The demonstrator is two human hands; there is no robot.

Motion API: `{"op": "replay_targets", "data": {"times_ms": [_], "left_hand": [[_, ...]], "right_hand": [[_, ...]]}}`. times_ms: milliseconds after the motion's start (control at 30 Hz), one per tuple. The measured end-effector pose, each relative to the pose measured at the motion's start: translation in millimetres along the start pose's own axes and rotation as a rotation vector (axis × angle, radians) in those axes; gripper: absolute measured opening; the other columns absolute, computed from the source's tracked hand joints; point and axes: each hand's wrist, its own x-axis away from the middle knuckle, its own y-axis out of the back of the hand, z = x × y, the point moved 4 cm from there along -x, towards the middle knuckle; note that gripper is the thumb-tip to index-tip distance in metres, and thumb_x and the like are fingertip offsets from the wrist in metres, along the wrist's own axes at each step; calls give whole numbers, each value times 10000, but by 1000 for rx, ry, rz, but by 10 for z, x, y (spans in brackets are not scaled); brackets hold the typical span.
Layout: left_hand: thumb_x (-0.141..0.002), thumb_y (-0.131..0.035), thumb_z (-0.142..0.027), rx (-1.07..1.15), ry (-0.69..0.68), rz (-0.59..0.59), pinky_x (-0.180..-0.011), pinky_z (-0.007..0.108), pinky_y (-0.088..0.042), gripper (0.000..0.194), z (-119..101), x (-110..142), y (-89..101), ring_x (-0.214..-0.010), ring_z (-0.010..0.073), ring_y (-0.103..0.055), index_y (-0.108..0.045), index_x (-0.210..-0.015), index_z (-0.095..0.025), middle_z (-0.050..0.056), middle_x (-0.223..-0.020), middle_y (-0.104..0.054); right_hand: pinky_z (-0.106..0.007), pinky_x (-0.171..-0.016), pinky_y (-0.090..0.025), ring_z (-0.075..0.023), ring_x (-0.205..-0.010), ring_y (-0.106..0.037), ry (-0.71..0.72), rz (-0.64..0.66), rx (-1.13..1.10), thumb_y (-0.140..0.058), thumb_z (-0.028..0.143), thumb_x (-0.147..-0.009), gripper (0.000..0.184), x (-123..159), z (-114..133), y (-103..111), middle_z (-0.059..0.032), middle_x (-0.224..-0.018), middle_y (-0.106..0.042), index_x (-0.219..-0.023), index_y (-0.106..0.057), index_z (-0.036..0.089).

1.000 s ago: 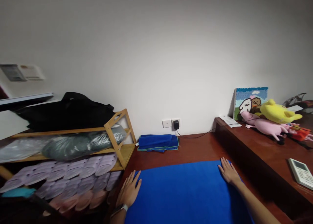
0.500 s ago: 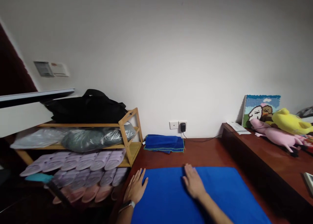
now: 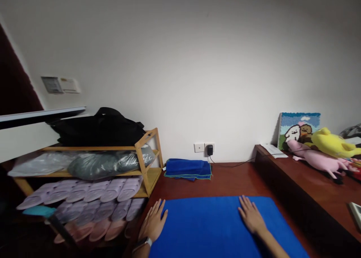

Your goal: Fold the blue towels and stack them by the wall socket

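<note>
A blue cloth lies spread flat on the reddish-brown wooden surface. At its left edge rests my left hand, palm down with fingers stretched out and a watch on the wrist. My right hand lies flat on the cloth's right part, near the far edge, fingers a little apart. Neither hand grips anything. Beyond the cloth, by the wall, sits a folded dark blue towel with a green-yellow edge.
A wooden shoe rack at left holds slippers, plastic-wrapped bundles and a black bag. On the raised ledge at right lie plush toys and a dog picture. A black plug trails a cable.
My right hand has slid rightward across the blue cloth, from its middle to its right part. My left hand stays at the left edge. The view has tilted up slightly.
</note>
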Motion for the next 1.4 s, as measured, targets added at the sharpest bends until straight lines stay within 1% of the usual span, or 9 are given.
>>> {"op": "replay_targets", "data": {"times_ms": [100,200,700,833,933,1067,1167,1267,1400], "left_hand": [[-995,-347,-494,-6,-6,-4,-1271,488,-312,665,0,-11,0,-1534,270,-404,-467,-1567,-176,106,-1651,-446],[-997,-337,-493,-15,-11,5,-1270,492,-318,666,-2,-17,9,-1532,273,-406,-465,-1569,-175,108,-1649,-447],[-1009,-350,-451,-65,-8,39,-1274,465,-307,644,-105,12,107,-1541,258,-389,-453,-1573,-159,117,-1658,-424],[-1010,-355,-454,-64,-6,28,-1275,466,-300,639,-132,32,121,-1542,256,-387,-454,-1573,-168,112,-1657,-424],[-1009,-357,-456,-59,-4,22,-1278,465,-295,638,-143,41,119,-1544,257,-384,-462,-1569,-169,109,-1658,-428],[-1011,-348,-467,-57,-4,22,-1281,453,-286,647,-135,43,103,-1546,252,-381,-456,-1572,-162,110,-1661,-429],[-1010,-353,-475,-50,-13,4,-1275,458,-300,642,-109,34,80,-1540,257,-393,-462,-1570,-179,101,-1653,-445],[-1010,-343,-485,-59,-19,0,-1276,462,-300,651,-71,16,41,-1536,263,-400,-466,-1567,-172,106,-1650,-449],[-1004,-335,-513,-59,-11,16,-1276,449,-298,681,-23,-14,-15,-1540,255,-393,-444,-1580,-165,106,-1660,-434]], "right_hand": [[-474,-1292,-193,-264,-1587,-208,-210,7,98,-241,487,-1001,741,-1,-936,77,-90,-1717,-242,-1647,-287,128],[-452,-1292,-194,-254,-1593,-185,-292,-22,113,-209,510,-990,782,-6,-1339,65,-107,-1722,-235,-1649,-264,92],[-494,-1284,-197,-289,-1583,-241,-307,50,246,-220,437,-1000,751,-38,-1291,120,-147,-1713,-249,-1638,-251,42],[-531,-1285,-186,-335,-1557,-305,-233,-19,264,-289,330,-976,698,-113,-772,305,-206,-1661,-349,-1576,-383,-14],[-460,-1304,-173,-278,-1568,-290,3,-80,139,-270,354,-1007,674,-119,141,307,-154,-1665,-362,-1585,-397,33],[-421,-1312,-163,-234,-1593,-211,308,-21,-87,-218,551,-1057,735,25,1479,60,-82,-1710,-249,-1645,-278,115],[-430,-1314,-151,-235,-1597,-192,393,57,-141,-253,575,-1050,748,92,1944,-108,-81,-1712,-238,-1649,-265,126],[-441,-1315,-144,-242,-1596,-194,330,60,-144,-249,561,-1048,742,53,1673,-127,-85,-1707,-252,-1643,-288,119],[-443,-1316,-150,-260,-1588,-216,87,-6,-108,-251,557,-1024,767,-16,455,3,-98,-1696,-294,-1632,-319,94]]}}
